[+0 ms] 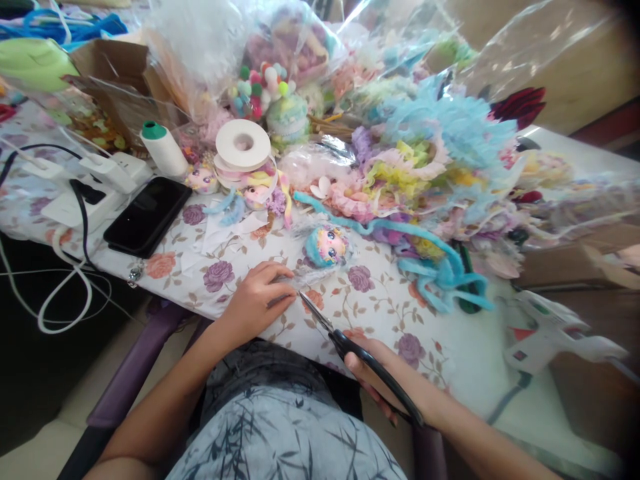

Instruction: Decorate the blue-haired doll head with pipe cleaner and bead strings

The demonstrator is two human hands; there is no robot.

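A small doll head [327,246] with blue hair and large painted eyes lies on the flowered tablecloth, with crinkled clear plastic wrap [314,275] around it. My left hand [257,300] is at the near edge of the cloth, its fingers pinched on the end of that plastic. Black-handled scissors [345,343] are gripped in my right hand [373,377]. Their blades look closed and point up-left, the tip close to my left fingertips. How the fingers sit in the scissor handles is partly hidden.
A black phone [147,217] lies by a white power strip [75,203] at left. White ribbon rolls [243,145] and a thread spool [164,148] stand behind. Blue fuzzy strip [440,267] and a pile of ruffled trims [430,147] lie at right, near a glue gun [550,333].
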